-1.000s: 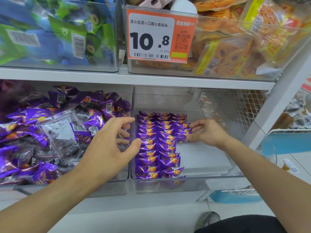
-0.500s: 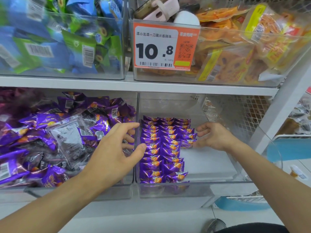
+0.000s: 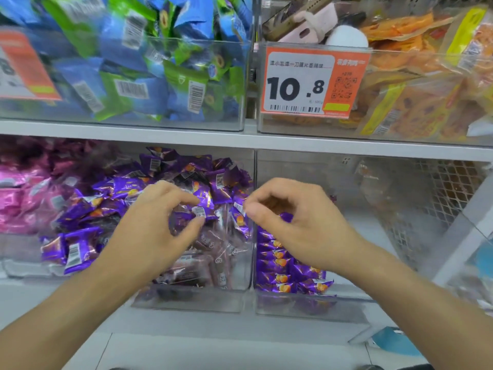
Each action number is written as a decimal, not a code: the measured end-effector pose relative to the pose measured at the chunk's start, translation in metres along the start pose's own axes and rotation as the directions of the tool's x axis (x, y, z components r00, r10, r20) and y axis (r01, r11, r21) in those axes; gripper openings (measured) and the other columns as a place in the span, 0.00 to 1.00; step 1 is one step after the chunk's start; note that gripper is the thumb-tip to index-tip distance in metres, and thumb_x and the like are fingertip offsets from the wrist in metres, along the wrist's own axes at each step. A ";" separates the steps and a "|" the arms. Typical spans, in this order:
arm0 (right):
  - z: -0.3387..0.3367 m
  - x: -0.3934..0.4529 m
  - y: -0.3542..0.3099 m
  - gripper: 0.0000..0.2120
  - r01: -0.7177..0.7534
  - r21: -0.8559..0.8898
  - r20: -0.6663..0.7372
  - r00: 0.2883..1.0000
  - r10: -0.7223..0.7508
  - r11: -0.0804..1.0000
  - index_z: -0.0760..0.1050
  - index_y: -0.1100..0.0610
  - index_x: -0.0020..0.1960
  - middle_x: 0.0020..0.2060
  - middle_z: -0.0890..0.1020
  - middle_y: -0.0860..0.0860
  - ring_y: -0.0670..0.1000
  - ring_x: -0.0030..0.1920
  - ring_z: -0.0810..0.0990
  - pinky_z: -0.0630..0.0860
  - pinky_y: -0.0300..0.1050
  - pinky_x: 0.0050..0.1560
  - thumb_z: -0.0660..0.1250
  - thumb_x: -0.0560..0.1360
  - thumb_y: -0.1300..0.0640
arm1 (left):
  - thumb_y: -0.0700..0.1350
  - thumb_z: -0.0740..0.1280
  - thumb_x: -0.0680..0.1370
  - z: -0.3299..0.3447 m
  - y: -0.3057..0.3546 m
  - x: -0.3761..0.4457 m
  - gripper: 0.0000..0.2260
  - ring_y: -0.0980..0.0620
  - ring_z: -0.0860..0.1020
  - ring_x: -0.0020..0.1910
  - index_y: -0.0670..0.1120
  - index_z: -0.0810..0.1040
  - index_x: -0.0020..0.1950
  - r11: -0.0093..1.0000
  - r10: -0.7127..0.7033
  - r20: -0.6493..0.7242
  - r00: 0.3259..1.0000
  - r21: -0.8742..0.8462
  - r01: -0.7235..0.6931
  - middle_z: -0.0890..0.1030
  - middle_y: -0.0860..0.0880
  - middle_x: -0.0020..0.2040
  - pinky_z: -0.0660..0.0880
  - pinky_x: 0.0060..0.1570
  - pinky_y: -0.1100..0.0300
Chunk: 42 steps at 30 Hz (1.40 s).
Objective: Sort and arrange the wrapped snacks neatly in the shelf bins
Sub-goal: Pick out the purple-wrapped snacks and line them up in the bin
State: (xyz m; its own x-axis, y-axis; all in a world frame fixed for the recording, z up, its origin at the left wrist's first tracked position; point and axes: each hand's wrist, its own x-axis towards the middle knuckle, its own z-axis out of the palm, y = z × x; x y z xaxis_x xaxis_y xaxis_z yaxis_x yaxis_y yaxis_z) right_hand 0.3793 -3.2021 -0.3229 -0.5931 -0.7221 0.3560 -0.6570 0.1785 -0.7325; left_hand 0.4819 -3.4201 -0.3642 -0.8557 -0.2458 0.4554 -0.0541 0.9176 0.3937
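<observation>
down low, two clear bins sit side by side on the lower shelf [image 3: 186, 141], their walls touching at the divider [image 3: 253, 222].

left bin [image 3: 186, 300]: heaped with loose purple snacks [image 3: 125, 190], no order, piled above the front rim toward the back. left hand [image 3: 149, 231] hovers over the heap, fingers curled, thumb and forefinger closing on one purple wrapper [image 3: 198, 210] with a barcode tab; whether it is gripped or only touched, cannot tell.

right bin [image 3: 346, 305]: neat rows of purple snacks [image 3: 282, 265] stacked against its left wall, running front to back. bare floor of the bin lies open to the right of the rows, as far as the mesh side panel [image 3: 440, 209]. right hand [image 3: 290, 222] is above the rows, just beside the divider, fingers curled in narrow, thumb tip near a wrapper edge at the left bin's wall; nothing plainly held.

hands are near each other, apart, one on each side of the divider.

upper shelf: bin of blue and green packets [image 3: 133, 62], bin of orange packets [image 3: 426, 89] with an orange price tag [image 3: 312, 84] reading 10.8. pink packets [image 3: 21, 196] far left, blurred.
</observation>
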 end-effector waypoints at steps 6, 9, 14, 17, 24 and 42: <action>0.048 0.061 0.007 0.27 0.062 -0.458 0.235 0.970 0.054 0.887 0.64 0.50 0.74 0.64 0.71 0.54 0.55 0.65 0.71 0.67 0.46 0.67 0.67 0.78 0.53 | 0.53 0.75 0.71 -0.009 -0.045 -0.017 0.20 0.52 0.71 0.56 0.51 0.78 0.61 0.989 -0.096 0.174 0.980 0.130 0.074 0.72 0.55 0.54 0.66 0.54 0.61; 0.066 0.086 0.019 0.34 -0.009 -0.600 0.270 0.939 0.213 0.800 0.54 0.45 0.78 0.66 0.70 0.61 0.64 0.66 0.70 0.70 0.56 0.66 0.66 0.78 0.44 | 0.54 0.73 0.73 -0.009 -0.048 -0.022 0.17 0.55 0.69 0.57 0.53 0.78 0.60 0.994 -0.083 0.220 0.972 0.085 0.066 0.73 0.57 0.54 0.65 0.54 0.64; 0.080 0.095 0.021 0.36 0.017 -0.671 0.332 0.901 0.280 0.742 0.62 0.44 0.74 0.63 0.70 0.58 0.62 0.60 0.76 0.74 0.57 0.63 0.70 0.71 0.36 | 0.57 0.72 0.73 -0.007 -0.045 -0.025 0.19 0.55 0.68 0.58 0.54 0.77 0.61 0.996 -0.055 0.250 0.967 0.084 0.035 0.72 0.57 0.55 0.68 0.58 0.61; 0.078 0.089 0.019 0.31 0.043 -0.613 0.324 0.924 0.202 0.789 0.68 0.45 0.66 0.60 0.70 0.53 0.58 0.53 0.77 0.75 0.52 0.58 0.77 0.67 0.42 | 0.58 0.73 0.71 -0.003 -0.043 -0.021 0.22 0.53 0.69 0.59 0.54 0.75 0.63 0.994 -0.043 0.265 0.963 0.106 0.015 0.72 0.56 0.57 0.70 0.61 0.55; 0.064 0.072 0.017 0.26 0.042 -0.586 0.267 0.953 0.143 0.809 0.70 0.51 0.52 0.52 0.68 0.50 0.55 0.44 0.78 0.77 0.51 0.48 0.81 0.62 0.53 | 0.59 0.74 0.71 0.001 -0.040 -0.012 0.17 0.53 0.70 0.54 0.53 0.79 0.54 0.996 -0.077 0.275 0.958 0.064 0.062 0.69 0.54 0.53 0.71 0.53 0.57; 0.025 0.029 -0.014 0.12 -0.249 0.174 0.160 0.962 0.222 0.953 0.79 0.53 0.53 0.43 0.84 0.48 0.51 0.37 0.82 0.79 0.47 0.37 0.76 0.71 0.61 | 0.59 0.59 0.79 -0.024 0.014 -0.008 0.23 0.48 0.71 0.25 0.38 0.77 0.48 0.135 -0.274 0.617 0.738 -0.735 0.665 0.77 0.41 0.36 0.73 0.28 0.60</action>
State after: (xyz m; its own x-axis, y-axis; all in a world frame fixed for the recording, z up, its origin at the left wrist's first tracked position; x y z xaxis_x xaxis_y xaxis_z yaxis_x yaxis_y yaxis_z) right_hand 0.3826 -3.2419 -0.3167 -0.6422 -0.7616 0.0867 -0.3971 0.2338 -0.8875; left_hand 0.5001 -3.4126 -0.3429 -0.9340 -0.2403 -0.2645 -0.1976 -0.2693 0.9426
